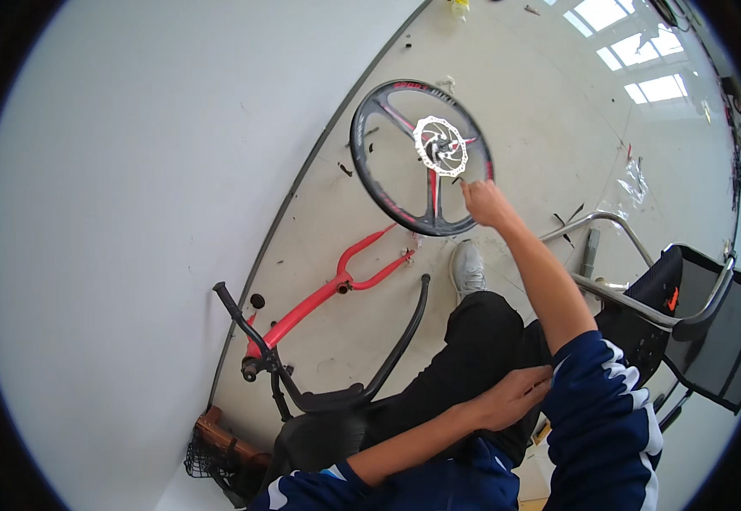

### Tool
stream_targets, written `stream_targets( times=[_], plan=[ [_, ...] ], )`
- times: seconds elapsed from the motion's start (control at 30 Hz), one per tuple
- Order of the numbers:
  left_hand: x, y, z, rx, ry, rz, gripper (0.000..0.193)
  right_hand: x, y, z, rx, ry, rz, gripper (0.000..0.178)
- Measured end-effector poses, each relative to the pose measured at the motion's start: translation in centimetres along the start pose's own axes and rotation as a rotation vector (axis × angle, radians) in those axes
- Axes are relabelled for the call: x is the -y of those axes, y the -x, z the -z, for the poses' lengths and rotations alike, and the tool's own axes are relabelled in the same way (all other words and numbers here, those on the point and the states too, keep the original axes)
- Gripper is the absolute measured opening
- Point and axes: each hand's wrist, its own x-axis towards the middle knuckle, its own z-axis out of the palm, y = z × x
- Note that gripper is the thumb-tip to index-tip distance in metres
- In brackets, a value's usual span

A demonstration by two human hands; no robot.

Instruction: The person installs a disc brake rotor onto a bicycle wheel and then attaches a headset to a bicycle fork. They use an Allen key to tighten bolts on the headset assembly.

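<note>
One pale wall (149,196) fills the left of the frame, and one pale, shiny floor (549,111) spreads over the upper and right parts. One chair (711,319) with black mesh and silver tubing stands at the right edge. One red frame (307,311), forked into two prongs, lies left of centre, with one curved black handlebar (387,358) at its lower end. One black wheel (434,204) with three spokes, marked in red, sits in the upper middle; red and pale lettering runs round its rim. One brown item (227,439) lies at the lower left. One grey shoe (468,268) shows near the centre. Two hands are in view. The left hand (507,404), lower centre, lies near the right sleeve (596,379), its fingers nearly straight and together. The right hand (483,203), at the wheel's lower right, has curled fingers pinching a small dark bent piece (456,180). One silver disc (422,136) is at the wheel's hub, just above that hand. One crumpled clear wrapper (634,183) lies upper right, and one yellowish bottle (460,9) is cut off by the top edge.
</note>
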Motion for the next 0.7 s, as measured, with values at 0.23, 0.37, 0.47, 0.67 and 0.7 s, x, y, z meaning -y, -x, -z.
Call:
stream_targets(
  times=[0.23,0.37,0.47,0.67,0.7],
  plan=[
    [1.2,0.9,0.1,-0.023,-0.213,-0.213,0.031,-1.8,4.7,-5.8,-0.086,-0.268,-0.074,0.050],
    [2.5,2.8,-0.6,-0.017,-0.097,-0.016,0.041,-8.3,2.1,-14.1,-0.108,-0.722,-0.524,0.054],
    [2.7,3.5,-0.3,-0.118,0.074,0.073,0.047,-7.6,0.3,-15.7,-0.134,-1.041,-0.737,0.046],
    [2.2,2.8,-0.9,-0.293,0.193,0.071,0.058,-7.6,-4.5,-16.7,-0.254,-1.700,-0.816,0.042],
    [1.8,2.5,-0.6,-0.307,0.127,0.115,0.057,-7.4,-5.2,-16.7,-0.256,-1.565,-0.795,0.043]
  ],
)
